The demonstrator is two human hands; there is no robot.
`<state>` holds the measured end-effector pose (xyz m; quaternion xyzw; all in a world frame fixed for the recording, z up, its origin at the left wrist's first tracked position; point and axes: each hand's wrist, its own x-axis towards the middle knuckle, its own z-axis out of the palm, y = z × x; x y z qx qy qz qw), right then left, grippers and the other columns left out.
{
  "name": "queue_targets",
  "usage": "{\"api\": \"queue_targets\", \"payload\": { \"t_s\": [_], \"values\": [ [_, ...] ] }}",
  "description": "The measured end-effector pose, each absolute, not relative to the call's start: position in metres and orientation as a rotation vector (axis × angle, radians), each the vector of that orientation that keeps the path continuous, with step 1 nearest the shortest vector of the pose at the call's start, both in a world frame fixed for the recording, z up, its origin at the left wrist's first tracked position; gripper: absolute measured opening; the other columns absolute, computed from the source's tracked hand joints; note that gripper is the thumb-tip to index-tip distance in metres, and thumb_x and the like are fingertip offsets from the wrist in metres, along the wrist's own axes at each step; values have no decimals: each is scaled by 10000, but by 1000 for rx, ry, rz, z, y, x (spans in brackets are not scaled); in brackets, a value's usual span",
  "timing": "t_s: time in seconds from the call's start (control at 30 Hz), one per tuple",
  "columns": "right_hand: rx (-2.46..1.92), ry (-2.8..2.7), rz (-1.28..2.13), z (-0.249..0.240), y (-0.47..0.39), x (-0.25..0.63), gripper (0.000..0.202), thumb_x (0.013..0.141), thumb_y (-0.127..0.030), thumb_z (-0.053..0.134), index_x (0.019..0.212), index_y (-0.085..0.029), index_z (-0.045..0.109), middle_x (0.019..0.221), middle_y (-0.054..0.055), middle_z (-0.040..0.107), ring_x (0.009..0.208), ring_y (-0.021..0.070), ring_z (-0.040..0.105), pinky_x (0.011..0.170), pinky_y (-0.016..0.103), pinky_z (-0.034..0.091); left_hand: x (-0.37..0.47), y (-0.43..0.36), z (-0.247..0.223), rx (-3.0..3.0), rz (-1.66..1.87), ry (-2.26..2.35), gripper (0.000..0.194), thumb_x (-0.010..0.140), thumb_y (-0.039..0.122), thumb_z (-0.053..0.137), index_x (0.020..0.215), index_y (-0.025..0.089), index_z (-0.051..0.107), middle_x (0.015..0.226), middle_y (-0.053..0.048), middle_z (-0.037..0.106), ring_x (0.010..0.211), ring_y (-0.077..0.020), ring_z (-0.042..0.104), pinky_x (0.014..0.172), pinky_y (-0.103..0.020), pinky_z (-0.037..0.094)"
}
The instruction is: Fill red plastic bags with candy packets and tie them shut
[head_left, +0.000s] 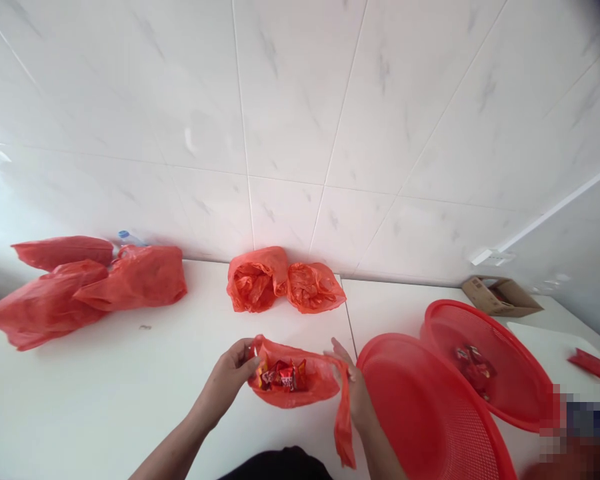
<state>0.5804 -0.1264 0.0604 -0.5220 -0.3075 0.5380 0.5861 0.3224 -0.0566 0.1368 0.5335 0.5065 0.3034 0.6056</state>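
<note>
In front of me an unsealed red plastic bag (324, 381) is spread wide between my hands, with several small wrapped candies (284, 377) inside. My left hand (233, 372) pinches the left rim between thumb and fingers. On the other side, my right hand (356, 388) holds the right edge, its fingers partly stretched and partly hidden behind the plastic. A loose strip of the bag hangs down past that hand's palm. Just right of it stands a large red plastic basket (405, 400).
Behind it, another red basket (520, 360) holds several wrapped candies. Two crumpled red bags (257, 280) sit by the wall, and several filled red bags (145, 280) lie at left near a bottle (125, 235). A cardboard box (517, 300) stands back right. A person, blurred, is at lower right.
</note>
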Motion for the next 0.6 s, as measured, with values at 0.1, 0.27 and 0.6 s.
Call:
{"api": "queue_targets", "payload": {
  "t_s": [0.1,0.27,0.6],
  "values": [
    [-946,-407,1354,66,-112,580,282,778,-501,619,842,-229,661,820,41,667,812,186,621,797,373,502,316,-56,147,1356,652,1230,173,816,345,508,750,189,543,696,30,527,660,-139,483,639,-275,395],
    [-742,-285,1335,77,-104,579,120,793,-341,614,797,-222,595,464,-106,264,411,47,237,433,174,302,306,-59,161,1655,581,1309,77,784,247,500,724,216,537,748,24,550,718,-155,513,684,-282,392],
    [-1258,-1076,1510,106,-124,548,436,803,-390,468,1167,-178,577,577,-30,495,489,104,354,508,260,310,335,-68,168,1677,537,1243,69,710,178,499,673,213,546,660,25,559,624,-149,472,584,-261,351]
  ]
}}
